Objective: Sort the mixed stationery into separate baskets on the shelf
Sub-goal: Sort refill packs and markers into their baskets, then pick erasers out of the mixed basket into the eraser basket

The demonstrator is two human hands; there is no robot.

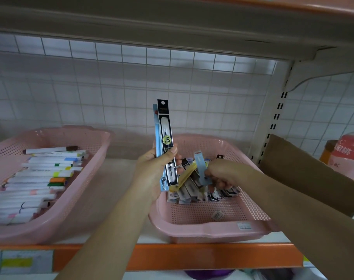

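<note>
Two pink mesh baskets stand on the shelf. The left basket [103, 150] holds several white markers [44, 174] with coloured caps. The right basket [212, 231] holds a heap of narrow refill packets [194, 190]. My left hand [152, 170] grips two upright packets above the right basket's left rim, a black one [165, 134] marked ".5" in front and a light blue one behind. My right hand [222, 174] reaches into the heap and pinches a light blue packet [200, 168]; a yellow packet [184, 177] lies slanted beside it.
The shelf's orange front edge [192, 255] runs below the baskets. A brown cardboard piece [305, 170] leans at the right, with a pink bottle [348, 156] behind it. A wire grid [131, 77] backs the shelf. The upper shelf hangs close overhead.
</note>
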